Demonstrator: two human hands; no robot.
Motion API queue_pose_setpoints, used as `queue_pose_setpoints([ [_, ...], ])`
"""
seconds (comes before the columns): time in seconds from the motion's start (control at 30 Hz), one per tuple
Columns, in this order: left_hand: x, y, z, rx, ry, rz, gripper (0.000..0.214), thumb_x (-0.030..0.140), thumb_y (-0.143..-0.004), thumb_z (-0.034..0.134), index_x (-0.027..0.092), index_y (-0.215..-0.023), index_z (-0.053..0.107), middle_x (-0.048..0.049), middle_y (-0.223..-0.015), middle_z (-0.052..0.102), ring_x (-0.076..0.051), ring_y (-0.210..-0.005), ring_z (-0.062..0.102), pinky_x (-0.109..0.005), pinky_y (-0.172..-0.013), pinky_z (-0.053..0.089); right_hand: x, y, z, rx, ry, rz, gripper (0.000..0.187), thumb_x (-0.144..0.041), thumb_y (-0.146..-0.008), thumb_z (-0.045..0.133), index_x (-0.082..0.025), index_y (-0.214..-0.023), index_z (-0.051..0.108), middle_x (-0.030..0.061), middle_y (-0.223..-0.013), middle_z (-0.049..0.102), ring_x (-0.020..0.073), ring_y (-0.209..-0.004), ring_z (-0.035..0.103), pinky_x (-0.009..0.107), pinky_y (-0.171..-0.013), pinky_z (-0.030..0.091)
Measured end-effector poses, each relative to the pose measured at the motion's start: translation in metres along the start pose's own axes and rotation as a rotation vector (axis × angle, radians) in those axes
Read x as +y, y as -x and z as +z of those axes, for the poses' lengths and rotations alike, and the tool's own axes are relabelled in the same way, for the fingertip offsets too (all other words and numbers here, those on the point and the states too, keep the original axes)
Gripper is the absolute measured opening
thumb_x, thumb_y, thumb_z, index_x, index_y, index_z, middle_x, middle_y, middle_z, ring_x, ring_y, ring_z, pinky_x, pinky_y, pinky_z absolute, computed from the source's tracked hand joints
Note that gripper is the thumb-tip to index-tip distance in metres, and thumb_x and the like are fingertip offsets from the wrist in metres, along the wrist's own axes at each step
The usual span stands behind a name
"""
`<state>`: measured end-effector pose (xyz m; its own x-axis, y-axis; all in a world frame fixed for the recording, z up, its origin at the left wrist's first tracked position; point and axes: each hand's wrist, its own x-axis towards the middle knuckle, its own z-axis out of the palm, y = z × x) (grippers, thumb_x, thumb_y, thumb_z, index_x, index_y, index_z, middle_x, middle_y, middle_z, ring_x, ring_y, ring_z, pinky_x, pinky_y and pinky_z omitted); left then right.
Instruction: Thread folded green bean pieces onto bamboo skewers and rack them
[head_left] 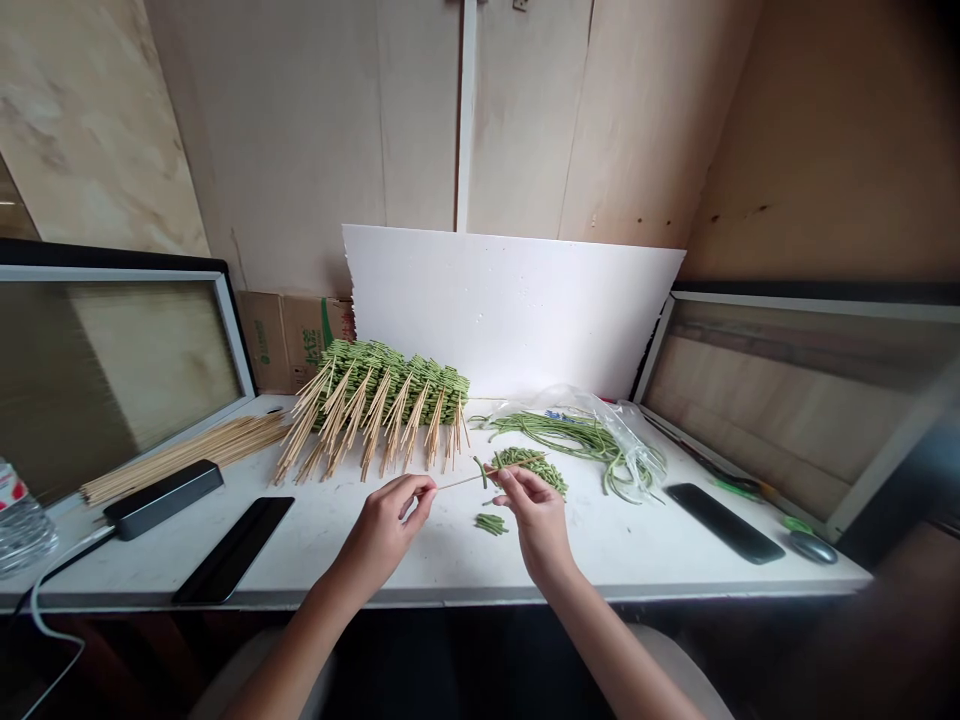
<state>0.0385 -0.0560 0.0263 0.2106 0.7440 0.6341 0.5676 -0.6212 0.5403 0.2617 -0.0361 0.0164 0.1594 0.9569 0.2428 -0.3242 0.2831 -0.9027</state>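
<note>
My left hand (390,520) pinches one end of a thin bamboo skewer (456,484) between thumb and fingertips. A short piece of green bean (481,472) sits crosswise on the skewer, near its middle. My right hand (536,515) is closed on the skewer just right of that piece; its fingertips partly hide the contact. Behind my right hand lies a pile of cut bean pieces (551,472), and a smaller bunch of cut pieces (491,523) rests on the white table (442,555) between my hands.
Stacked bean skewers (397,385) stand at back left, sticks pointing forward. Loose bamboo skewers (187,455) lie further left, near a black box (165,498) and a dark flat slab (236,550). Long beans (559,432) in a plastic bag, a phone (724,522) and a mouse (813,547) are right.
</note>
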Motion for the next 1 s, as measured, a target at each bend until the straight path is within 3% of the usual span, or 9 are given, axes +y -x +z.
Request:
queue_pose_setpoints([
  [0.17, 0.002, 0.001, 0.005, -0.018, 0.034, -0.030, 0.016, 0.030, -0.103, 0.052, 0.022, -0.100, 0.066, -0.0030, -0.092, 0.071, -0.016, -0.076, 0.064, -0.026, -0.074, 0.050, 0.005, 0.002, 0.001, -0.026, 0.030, 0.023, 0.032, -0.048, -0.074, 0.087, -0.020, -0.088, 0.080, 0.0095, -0.098, 0.079, 0.0282, -0.100, 0.073, 0.031, -0.069, 0.059],
  [0.33, 0.000, 0.000, 0.007, 0.000, 0.023, -0.035, 0.018, 0.032, -0.103, 0.052, 0.022, -0.099, 0.066, -0.0041, -0.091, 0.071, -0.016, -0.074, 0.063, -0.027, -0.071, 0.050, 0.009, 0.004, 0.004, -0.040, 0.033, 0.039, 0.032, -0.050, -0.075, 0.085, -0.021, -0.088, 0.081, 0.0110, -0.101, 0.080, 0.0289, -0.103, 0.073, 0.031, -0.069, 0.059],
  [0.5, -0.005, -0.001, 0.005, 0.032, 0.005, -0.060, 0.016, 0.031, -0.102, 0.053, 0.021, -0.101, 0.066, -0.0044, -0.088, 0.072, -0.016, -0.072, 0.063, -0.026, -0.067, 0.049, 0.006, -0.008, -0.006, -0.047, 0.052, 0.020, 0.038, -0.056, -0.087, 0.070, -0.021, -0.093, 0.082, 0.0122, -0.109, 0.079, 0.0292, -0.107, 0.071, 0.033, -0.069, 0.059],
  [0.6, -0.009, -0.003, 0.002, 0.029, 0.009, -0.081, 0.016, 0.032, -0.102, 0.053, 0.020, -0.100, 0.065, -0.0043, -0.088, 0.072, -0.016, -0.072, 0.064, -0.026, -0.066, 0.050, 0.008, -0.022, -0.021, -0.150, 0.348, -0.035, 0.036, -0.053, -0.090, 0.065, -0.023, -0.099, 0.082, 0.0107, -0.104, 0.079, 0.0299, -0.102, 0.071, 0.035, -0.069, 0.058],
  [0.77, -0.019, -0.004, 0.000, 0.050, 0.017, -0.118, 0.017, 0.032, -0.101, 0.055, 0.020, -0.099, 0.066, -0.0043, -0.086, 0.072, -0.016, -0.072, 0.065, -0.026, -0.066, 0.050, 0.025, -0.038, -0.053, -0.329, 1.011, -0.307, 0.019, -0.036, -0.087, 0.068, -0.026, -0.089, 0.084, 0.0094, -0.090, 0.079, 0.0324, -0.093, 0.063, 0.044, -0.082, 0.050],
  [0.9, -0.025, -0.004, 0.000, 0.037, 0.041, -0.135, 0.017, 0.032, -0.101, 0.055, 0.020, -0.100, 0.066, -0.0058, -0.090, 0.074, -0.018, -0.078, 0.069, -0.026, -0.069, 0.052, 0.039, -0.040, -0.062, -0.435, 1.206, -0.313, 0.016, -0.030, -0.086, 0.070, -0.027, -0.076, 0.083, 0.0081, -0.076, 0.075, 0.0309, -0.085, 0.061, 0.040, -0.077, 0.047],
  [1.0, -0.028, -0.004, 0.000, 0.030, 0.042, -0.141, 0.017, 0.032, -0.101, 0.055, 0.020, -0.101, 0.067, -0.0058, -0.091, 0.074, -0.018, -0.078, 0.069, -0.026, -0.069, 0.052, 0.045, -0.042, -0.062, -0.429, 1.288, -0.355, 0.021, -0.026, -0.091, 0.064, -0.026, -0.086, 0.084, 0.0085, -0.083, 0.075, 0.0307, -0.087, 0.060, 0.039, -0.078, 0.046],
])
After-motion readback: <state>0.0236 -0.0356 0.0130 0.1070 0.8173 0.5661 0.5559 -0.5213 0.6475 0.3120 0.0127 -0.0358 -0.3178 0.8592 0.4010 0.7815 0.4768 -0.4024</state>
